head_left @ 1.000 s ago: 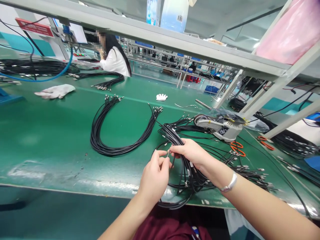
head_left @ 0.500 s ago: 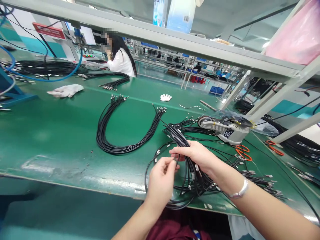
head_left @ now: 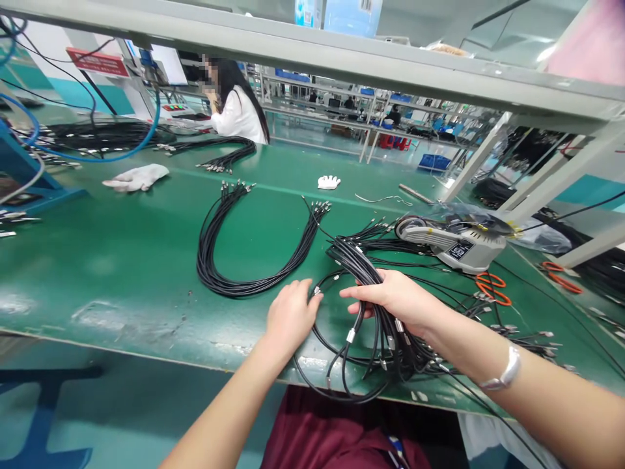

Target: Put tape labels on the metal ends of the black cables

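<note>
Holding a thick bundle of black cables with silver metal ends (head_left: pixel 357 260), my right grip (head_left: pixel 398 296) curled round it, right of the frame's centre; I could not tell whether my left grip (head_left: pixel 290 316), below centre, pinched anything.

Passage observed over bare tabletop (head_left: pixel 137 241) left of the U-shaped cable bundle (head_left: pixel 234 286). Rightward, gathered cables (head_left: pixel 360 262) and a grey machine (head_left: pixel 456 246) (orange loops (head_left: pixel 492 286) just beside it) obstruct; overhead, a shelf beam (head_left: pixel 342 57) limits clearance.
</note>
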A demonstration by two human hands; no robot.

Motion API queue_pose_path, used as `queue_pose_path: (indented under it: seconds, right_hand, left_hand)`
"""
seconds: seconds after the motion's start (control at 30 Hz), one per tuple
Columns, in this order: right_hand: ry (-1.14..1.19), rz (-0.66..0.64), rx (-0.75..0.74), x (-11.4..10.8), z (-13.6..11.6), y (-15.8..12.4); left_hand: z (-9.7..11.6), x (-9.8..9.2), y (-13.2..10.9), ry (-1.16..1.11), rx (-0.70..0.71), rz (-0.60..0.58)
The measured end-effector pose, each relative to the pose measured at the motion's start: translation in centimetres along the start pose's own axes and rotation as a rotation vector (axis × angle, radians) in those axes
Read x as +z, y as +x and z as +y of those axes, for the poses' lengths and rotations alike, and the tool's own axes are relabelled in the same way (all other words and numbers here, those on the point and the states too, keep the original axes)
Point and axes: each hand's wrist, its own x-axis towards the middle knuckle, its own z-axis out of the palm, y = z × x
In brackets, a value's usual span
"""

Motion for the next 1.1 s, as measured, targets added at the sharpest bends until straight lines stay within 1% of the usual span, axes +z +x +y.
queue_pose_path:
  seconds: [0.1, 0.2, 0.3, 0.37, 0.47, 0.57, 0.63, 0.77, 0.83, 0.9, 0.93, 1.0, 1.07, 1.1]
  right_hand:
    - [-0.047, 0.016, 0.004, -0.2, -0.2, -0.2]
    - [-0.073, 0.016, -0.004, -0.4, -0.2, -0.2]
    - [-0.070, 0.000, -0.010, -0.8, -0.2, -0.1]
    - [-0.061, -0.024, 0.023, -0.9, -0.3, -0.1]
    - [-0.063, -0.010, 0.042, -0.7, -0.2, 0.1]
    - [-0.049, 0.059, -0.020, -0.1, 0.0, 0.3]
    - [-0.020, 0.072, -0.053, 0.4, 0.3, 0.4]
    - [0.047, 0.064, -0.065, 0.8, 0.8, 0.5]
    - [0.063, 0.065, -0.066, 0.9, 0.8, 0.5]
    - [0.071, 0.058, -0.072, 1.0, 0.8, 0.4]
    - [0.076, 0.054, -0.078, 1.0, 0.7, 0.4]
    - [0.089, 0.046, -0.090, 0.9, 0.7, 0.4]
    - [0.094, 0.034, -0.105, 0.8, 0.7, 0.4]
    - [0.092, 0.024, -0.105, 0.7, 0.8, 0.4]
  left_hand:
    - [1.4, 0.7, 1.2, -0.067, 0.021, -0.024]
    - [2.4, 0.4, 1.9, -0.194, -0.002, -0.072]
    - [3.4, -0.3, 2.4, -0.389, -0.057, -0.203]
    - [4.1, -0.7, 2.6, -0.525, -0.091, -0.292]
    - [5.0, -1.5, 2.1, -0.684, -0.113, -0.352]
    - [5.4, -2.4, 0.9, -0.757, -0.116, -0.363]
    - [5.6, -2.8, -0.1, -0.747, -0.105, -0.319]
    - [5.7, -2.2, -2.0, -0.682, -0.044, -0.195]
    - [5.5, -1.7, -2.9, -0.666, -0.001, -0.159]
    - [5.0, -1.8, -3.9, -0.633, 0.005, -0.139]
    - [4.6, -2.0, -4.5, -0.617, -0.018, -0.148]
    - [3.7, -2.6, -6.0, -0.624, -0.124, -0.212]
    - [2.8, -3.2, -7.6, -0.697, -0.230, -0.289]
    - [2.5, -3.4, -8.3, -0.746, -0.263, -0.305]
